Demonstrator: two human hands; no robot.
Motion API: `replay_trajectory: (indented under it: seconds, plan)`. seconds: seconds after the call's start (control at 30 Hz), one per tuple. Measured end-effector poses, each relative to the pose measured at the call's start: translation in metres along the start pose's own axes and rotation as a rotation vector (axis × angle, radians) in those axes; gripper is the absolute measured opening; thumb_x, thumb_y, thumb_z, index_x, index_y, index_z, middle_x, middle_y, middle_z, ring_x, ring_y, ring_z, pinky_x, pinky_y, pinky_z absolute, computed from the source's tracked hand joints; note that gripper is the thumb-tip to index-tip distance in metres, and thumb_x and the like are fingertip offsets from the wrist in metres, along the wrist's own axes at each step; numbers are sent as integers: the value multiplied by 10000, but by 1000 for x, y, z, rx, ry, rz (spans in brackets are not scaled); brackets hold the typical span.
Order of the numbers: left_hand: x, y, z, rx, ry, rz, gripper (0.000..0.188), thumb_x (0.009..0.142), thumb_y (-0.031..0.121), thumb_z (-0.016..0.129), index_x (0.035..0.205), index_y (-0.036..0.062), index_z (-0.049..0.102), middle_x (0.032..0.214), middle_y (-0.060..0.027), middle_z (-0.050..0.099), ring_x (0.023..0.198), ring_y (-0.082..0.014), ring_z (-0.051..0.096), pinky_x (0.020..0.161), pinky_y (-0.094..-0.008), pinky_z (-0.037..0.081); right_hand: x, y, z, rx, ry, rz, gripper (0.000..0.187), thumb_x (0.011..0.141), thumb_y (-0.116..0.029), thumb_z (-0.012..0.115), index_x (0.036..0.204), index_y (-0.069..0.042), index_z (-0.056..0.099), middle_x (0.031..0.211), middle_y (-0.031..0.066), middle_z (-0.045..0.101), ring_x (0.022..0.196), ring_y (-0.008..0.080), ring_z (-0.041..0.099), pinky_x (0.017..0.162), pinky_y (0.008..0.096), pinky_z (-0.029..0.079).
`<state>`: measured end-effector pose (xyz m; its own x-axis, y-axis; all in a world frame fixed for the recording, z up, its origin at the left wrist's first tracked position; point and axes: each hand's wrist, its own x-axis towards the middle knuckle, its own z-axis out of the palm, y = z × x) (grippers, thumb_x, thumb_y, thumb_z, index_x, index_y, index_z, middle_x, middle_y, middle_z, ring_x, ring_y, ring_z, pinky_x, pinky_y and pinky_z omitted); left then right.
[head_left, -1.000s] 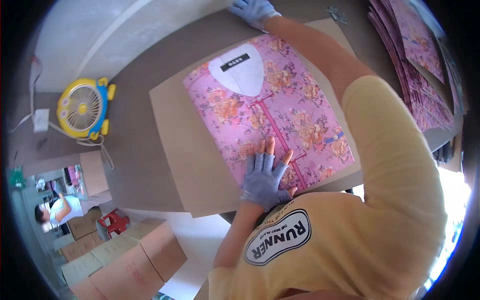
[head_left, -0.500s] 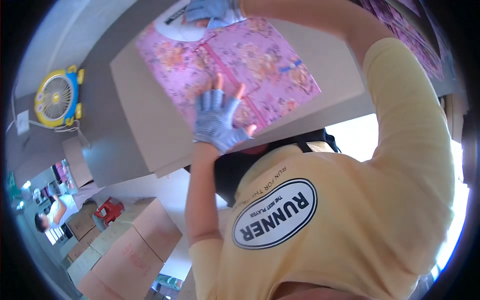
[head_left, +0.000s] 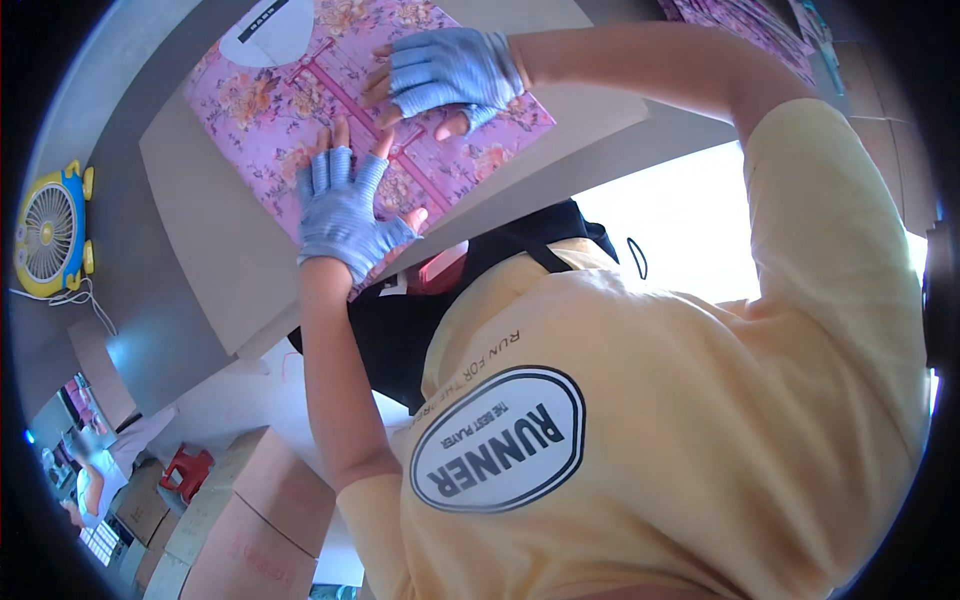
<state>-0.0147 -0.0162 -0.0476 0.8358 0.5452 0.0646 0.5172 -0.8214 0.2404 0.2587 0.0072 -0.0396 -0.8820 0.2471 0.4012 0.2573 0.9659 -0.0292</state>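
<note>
A folded pink floral garment (head_left: 250,110) lies flat, with a darker pink strip down its middle. At its far end shows a white neckline panel (head_left: 280,40) with a dark label. My left hand (head_left: 350,210), in a blue-grey striped fingerless glove, rests on the near left part of the garment with its fingers spread. My right hand (head_left: 450,75), gloved the same way, lies across the cloth to the right of the strip, fingers apart and fingertips touching the fabric by the strip. Neither hand grips anything.
Beneath the garment is a pale board (head_left: 190,180) on a grey table (head_left: 150,260). A yellow and blue fan (head_left: 50,232) with a cord stands at the left. More floral cloth (head_left: 745,35) lies far right. Cardboard boxes (head_left: 250,520), a red stool (head_left: 187,472) and another person (head_left: 95,480) are lower left.
My right hand has come from the white neckline down onto the garment's middle. My left hand stays spread on the near left part. The whole view has shifted.
</note>
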Motion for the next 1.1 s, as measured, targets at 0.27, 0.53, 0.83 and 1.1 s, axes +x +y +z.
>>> replay_trajectory:
  seconds: [0.27, 0.53, 0.83, 1.1]
  plan:
    - [1, 2, 1, 32, 3, -19, 904, 676, 570, 688, 1450, 247, 352, 1526, -217, 178, 1396, -410, 188, 1109, -594, 142, -34, -69, -7, 176, -149, 362, 576, 929, -511, 425, 1301, -81, 521, 1396, 207, 436, 1322, 385, 382, 1115, 524, 230]
    - [0, 3, 0, -86, 49, -49, 939, 666, 611, 648, 1456, 209, 341, 1525, -224, 181, 1391, -416, 196, 1107, -604, 137, 6, -48, 1, -90, -304, 578, 618, 908, -512, 404, 1392, -128, 423, 1505, 153, 303, 1396, 360, 261, 1137, 524, 195]
    - [1, 4, -11, -118, -86, -56, 951, 691, 667, 606, 1475, 214, 315, 1541, -255, 118, 1416, -438, 131, 1115, -602, 78, -3, 155, 29, -422, -196, 743, 605, 939, -509, 385, 1426, -152, 355, 1497, 79, 336, 1394, 287, 284, 1147, 493, 188]
    - [1, 10, -12, -179, -101, -109, 919, 677, 658, 614, 1459, 251, 352, 1548, -238, 113, 1410, -449, 147, 1125, -584, 80, 47, 260, 7, -591, -295, 893, 613, 940, -467, 378, 1439, -113, 339, 1482, 117, 354, 1389, 275, 292, 1126, 536, 193]
